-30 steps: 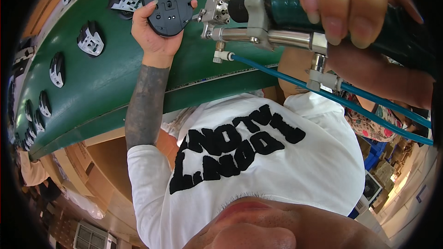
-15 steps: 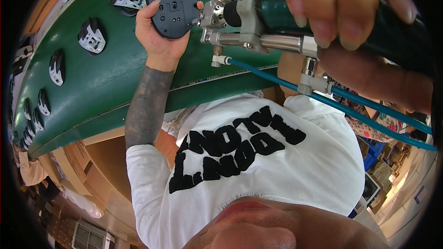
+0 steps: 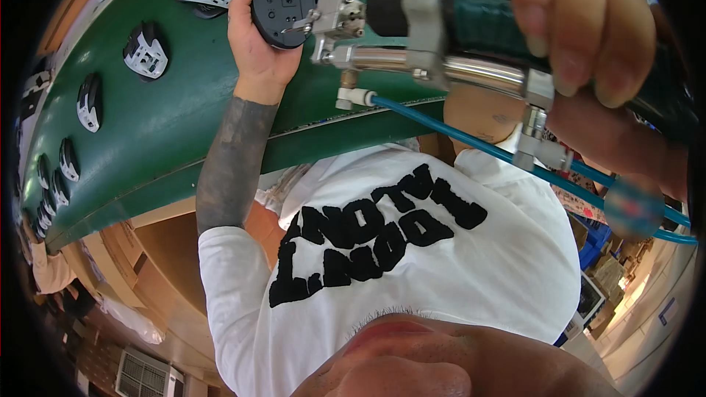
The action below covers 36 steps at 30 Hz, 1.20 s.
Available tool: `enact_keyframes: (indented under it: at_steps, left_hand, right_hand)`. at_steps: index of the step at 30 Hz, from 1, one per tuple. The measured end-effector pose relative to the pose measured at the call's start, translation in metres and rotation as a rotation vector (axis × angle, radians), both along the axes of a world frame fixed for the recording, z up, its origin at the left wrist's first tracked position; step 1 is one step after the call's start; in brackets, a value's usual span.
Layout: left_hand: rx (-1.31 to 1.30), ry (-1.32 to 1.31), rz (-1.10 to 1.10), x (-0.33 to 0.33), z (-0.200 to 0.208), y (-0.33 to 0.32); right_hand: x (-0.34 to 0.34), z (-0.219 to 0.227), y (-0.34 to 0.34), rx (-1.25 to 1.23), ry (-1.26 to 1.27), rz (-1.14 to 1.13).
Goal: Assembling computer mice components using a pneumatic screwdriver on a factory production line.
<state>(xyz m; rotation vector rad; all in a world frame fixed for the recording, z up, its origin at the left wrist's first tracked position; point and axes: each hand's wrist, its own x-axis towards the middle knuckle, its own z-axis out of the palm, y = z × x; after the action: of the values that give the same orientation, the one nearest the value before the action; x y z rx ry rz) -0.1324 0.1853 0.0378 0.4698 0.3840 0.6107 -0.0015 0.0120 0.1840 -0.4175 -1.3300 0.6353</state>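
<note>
My left hand [image 3: 261,59] is closed round a black computer mouse [image 3: 285,4], its flat underside with screw holes turned toward me. My right hand [image 3: 588,22] grips the dark green handle of a pneumatic screwdriver [image 3: 456,37], large and close in view. Its metal head sits at the mouse's right side, and the thin tip [image 3: 294,28] reaches over the lower part of the underside. I cannot tell whether the tip touches a hole. Blue air hoses [image 3: 441,129] run from the metal fittings to the right.
A green work surface [image 3: 169,110] curves round from the far left. On it lie several part-assembled mice with white inner frames, such as this mouse [image 3: 147,51]. Cardboard boxes [image 3: 169,250] stand below its edge. Blue bins [image 3: 588,239] are at the right.
The screwdriver has shifted slightly right and its tip now lies over the mouse's lower underside. My left hand has moved a little up and right with the mouse.
</note>
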Motion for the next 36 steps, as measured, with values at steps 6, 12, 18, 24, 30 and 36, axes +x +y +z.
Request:
enact_keyframes:
  at_steps: [6, 12, 18, 24, 30, 36]
  left_hand:
    - [0.033, -0.064, -0.041, -0.003, -0.003, -0.001]
    - [-0.098, -0.372, -0.259, -0.012, -0.001, -0.003]
    - [1.028, 0.345, 0.032, 0.017, 0.013, -0.019]
    - [1.977, 0.629, 0.221, 0.059, -0.023, -0.017]
    - [1.846, 0.655, 0.203, 0.053, -0.041, -0.011]
    - [2.124, 1.493, 0.63, 0.026, -0.001, 0.07]
  right_hand:
    - [-0.004, 0.025, -0.007, -0.24, -0.277, -0.032]
    - [-0.007, 0.048, 0.001, -0.396, -0.429, 0.044]
    - [0.037, 0.046, -0.013, -0.476, -0.703, 0.103]
    - [0.053, 0.045, -0.038, -0.186, -0.133, 0.126]
    - [0.057, 0.046, -0.039, -0.186, -0.163, 0.129]
    - [0.058, 0.054, -0.044, -0.262, -0.254, 0.101]
